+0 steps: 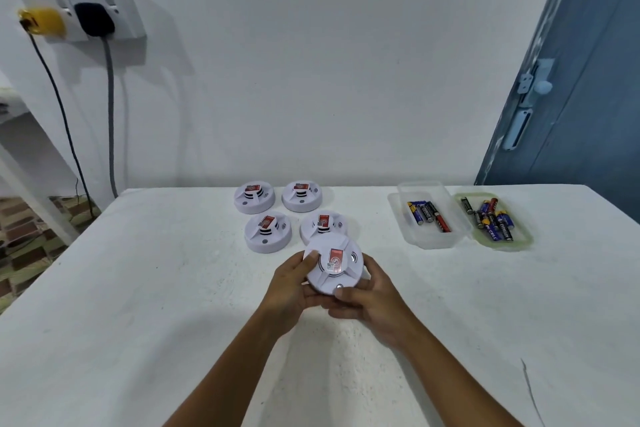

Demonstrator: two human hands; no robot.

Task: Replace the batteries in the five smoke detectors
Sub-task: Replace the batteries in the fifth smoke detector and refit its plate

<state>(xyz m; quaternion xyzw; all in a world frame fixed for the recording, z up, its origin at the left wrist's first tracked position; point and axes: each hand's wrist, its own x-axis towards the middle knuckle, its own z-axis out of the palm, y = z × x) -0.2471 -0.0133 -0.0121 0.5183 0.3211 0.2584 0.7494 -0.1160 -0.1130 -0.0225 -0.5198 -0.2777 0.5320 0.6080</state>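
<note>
Now | both hands [332, 298] gripping 1 detector [333, 264] | 4 detectors [267, 231] on table [138, 288] | perhaps 15 batteries [429, 215]

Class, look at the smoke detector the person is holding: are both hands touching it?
Touching. The head view shows the left hand gripping the held smoke detector's left edge and the right hand against its lower right edge.

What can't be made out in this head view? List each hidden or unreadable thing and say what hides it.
- Underside of the held smoke detector: faces away; the left hand and right hand cover its lower rim.
- Near edge of the rear-right detector: overlapped by the held one.
- Battery labels in the clear tub and on the lid: too small to read fully.
- Which batteries are fresh: not shown.
</note>
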